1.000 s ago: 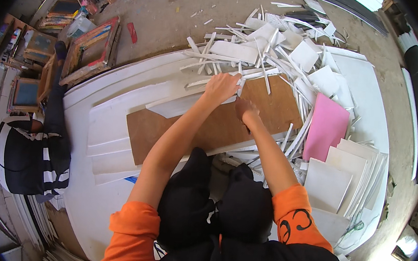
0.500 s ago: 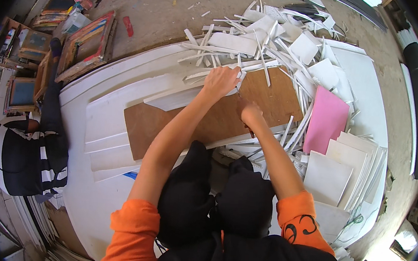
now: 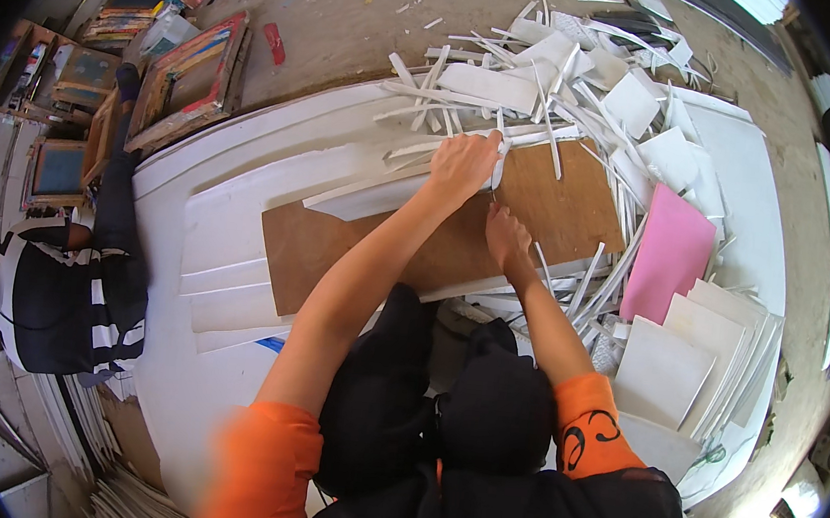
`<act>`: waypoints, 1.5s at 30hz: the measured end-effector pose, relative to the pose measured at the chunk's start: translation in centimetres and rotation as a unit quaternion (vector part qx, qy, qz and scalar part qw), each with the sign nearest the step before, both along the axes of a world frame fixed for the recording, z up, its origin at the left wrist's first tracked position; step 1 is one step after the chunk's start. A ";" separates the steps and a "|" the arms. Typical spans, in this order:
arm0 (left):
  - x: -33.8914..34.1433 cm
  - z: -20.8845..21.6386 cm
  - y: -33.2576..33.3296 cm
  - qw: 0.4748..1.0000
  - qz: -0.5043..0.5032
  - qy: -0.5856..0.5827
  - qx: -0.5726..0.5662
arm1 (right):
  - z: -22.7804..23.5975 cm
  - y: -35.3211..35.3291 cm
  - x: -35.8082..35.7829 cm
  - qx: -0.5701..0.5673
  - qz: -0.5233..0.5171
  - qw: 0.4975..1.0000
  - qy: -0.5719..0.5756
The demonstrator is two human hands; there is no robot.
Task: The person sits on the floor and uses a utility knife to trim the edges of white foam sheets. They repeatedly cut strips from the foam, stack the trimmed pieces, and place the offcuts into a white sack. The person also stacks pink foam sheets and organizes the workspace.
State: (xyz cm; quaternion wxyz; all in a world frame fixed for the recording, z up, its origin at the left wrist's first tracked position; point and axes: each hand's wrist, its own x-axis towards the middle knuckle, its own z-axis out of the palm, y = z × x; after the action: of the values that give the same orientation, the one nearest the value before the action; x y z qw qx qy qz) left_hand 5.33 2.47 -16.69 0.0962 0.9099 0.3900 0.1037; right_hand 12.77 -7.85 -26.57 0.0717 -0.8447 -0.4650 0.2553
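Observation:
A brown wooden board (image 3: 566, 199) lies across the white sheets in front of my knees. My left hand (image 3: 463, 171) is closed and pressed down at the board's far side, on the end of a white foam-like board (image 3: 361, 194). A narrow white strip (image 3: 497, 167) shows beside its fingers. Just nearer and to the right, my right hand (image 3: 508, 236) is wrapped round a thin-bladed knife (image 3: 493, 197). The blade points away from me toward the left hand. The fingers hide the knife's handle, and where the tip touches is too small to tell.
White offcuts (image 3: 554, 63) are heaped beyond the board. A pink sheet (image 3: 670, 254) and stacked white panels (image 3: 669, 368) lie to the right. At the left sits another person (image 3: 61, 305), near paint-stained wooden frames (image 3: 192, 83). White sheets (image 3: 228, 231) extend leftward.
The whole view has shifted slightly, so the scene sits further right and lower. My right hand has turned and moved slightly left on the board; the handle end seen below it is now hidden.

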 end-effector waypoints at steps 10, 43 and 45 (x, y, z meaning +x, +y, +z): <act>-2.2 1.4 1.8 0.998 0.021 -0.044 -0.047 | -0.9 -7.7 1.6 0.083 0.043 0.995 -0.025; -8.3 17.1 3.6 0.985 -0.105 -0.116 -0.067 | 10.8 -3.2 3.2 0.485 -0.007 0.809 0.333; -7.6 16.1 2.6 0.982 -0.109 -0.148 -0.038 | 9.4 -2.9 4.9 0.480 -0.068 0.828 0.281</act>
State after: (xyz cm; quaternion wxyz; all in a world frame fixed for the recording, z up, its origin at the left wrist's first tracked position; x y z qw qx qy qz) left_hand -2.28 5.04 -0.54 0.1984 0.9172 0.2732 0.2115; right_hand 17.70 -10.77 -17.14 0.6125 -0.6254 -0.4300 0.2207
